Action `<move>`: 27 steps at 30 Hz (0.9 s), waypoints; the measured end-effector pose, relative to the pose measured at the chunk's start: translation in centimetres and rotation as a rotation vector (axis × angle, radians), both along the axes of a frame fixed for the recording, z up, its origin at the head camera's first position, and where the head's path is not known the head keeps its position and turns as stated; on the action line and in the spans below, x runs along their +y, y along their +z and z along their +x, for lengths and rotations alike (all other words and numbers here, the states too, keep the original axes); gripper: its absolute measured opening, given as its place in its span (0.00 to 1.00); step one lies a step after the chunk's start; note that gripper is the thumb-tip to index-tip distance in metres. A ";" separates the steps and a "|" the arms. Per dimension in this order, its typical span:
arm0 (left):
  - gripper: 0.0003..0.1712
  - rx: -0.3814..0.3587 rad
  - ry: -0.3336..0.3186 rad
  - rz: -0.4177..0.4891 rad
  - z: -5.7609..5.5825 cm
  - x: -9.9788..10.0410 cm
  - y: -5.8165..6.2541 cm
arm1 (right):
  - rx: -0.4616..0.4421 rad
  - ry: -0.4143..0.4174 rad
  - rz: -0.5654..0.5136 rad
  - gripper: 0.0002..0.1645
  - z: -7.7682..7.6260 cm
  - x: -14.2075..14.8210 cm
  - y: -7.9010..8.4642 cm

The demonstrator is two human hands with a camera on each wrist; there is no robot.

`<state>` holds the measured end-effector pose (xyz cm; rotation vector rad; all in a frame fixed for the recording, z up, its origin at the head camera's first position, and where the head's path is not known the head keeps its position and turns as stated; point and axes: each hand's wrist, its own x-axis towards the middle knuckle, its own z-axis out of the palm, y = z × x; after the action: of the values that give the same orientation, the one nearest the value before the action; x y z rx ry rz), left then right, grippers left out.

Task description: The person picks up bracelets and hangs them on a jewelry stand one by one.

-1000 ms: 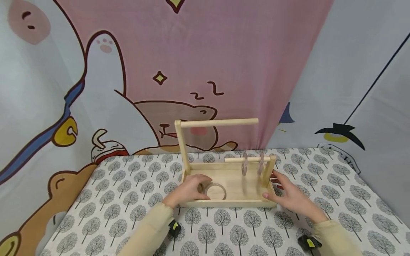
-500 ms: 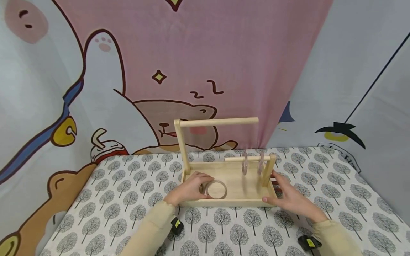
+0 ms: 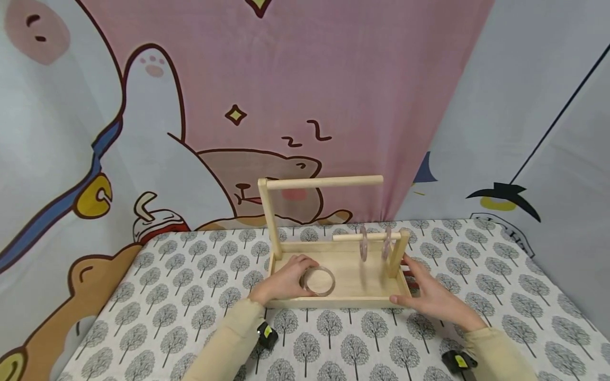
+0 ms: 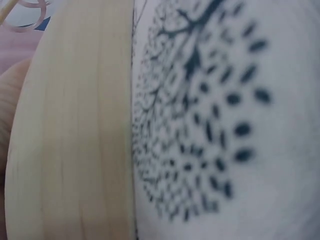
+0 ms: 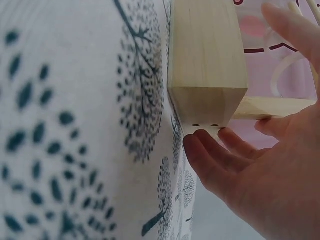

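Observation:
A pale wooden jewellery stand has a shallow tray (image 3: 352,303), a tall upper bar (image 3: 329,182) and a lower bar (image 3: 344,237). In the tray's left part, my left hand (image 3: 286,280) holds a translucent pinkish bangle (image 3: 333,283) between thumb and fingers; the hand hides its left edge. Two similar bangles, the left one (image 3: 364,248) and the right one (image 3: 386,248), hang on the lower bar. At the tray's right end rests my right hand (image 3: 431,296), thumb at the front corner. Its extended fingertips touch the end wall (image 5: 202,107) in the right wrist view.
A cloth (image 3: 200,296) printed with trees covers the table. Behind it hangs a curtain (image 3: 362,95) with cartoon animals. The right post (image 3: 399,254) carries the lower bar, the left post (image 3: 270,217) the upper one. Both bars have free ends.
My left hand has shifted slightly to the right along the tray, and the bangle at its fingers has tilted and moved a little. The right hand stays at the tray's end.

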<state>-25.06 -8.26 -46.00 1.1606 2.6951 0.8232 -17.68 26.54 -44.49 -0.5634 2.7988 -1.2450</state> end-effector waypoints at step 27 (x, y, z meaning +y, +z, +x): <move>0.42 -0.157 0.130 0.310 0.5 -0.2 0.3 | -0.014 0.005 -0.021 0.65 0.0 0.1 -0.1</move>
<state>-24.58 -8.50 -45.67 0.9285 2.5983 1.3302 -17.73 26.64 -44.60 -0.5605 2.7746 -1.2736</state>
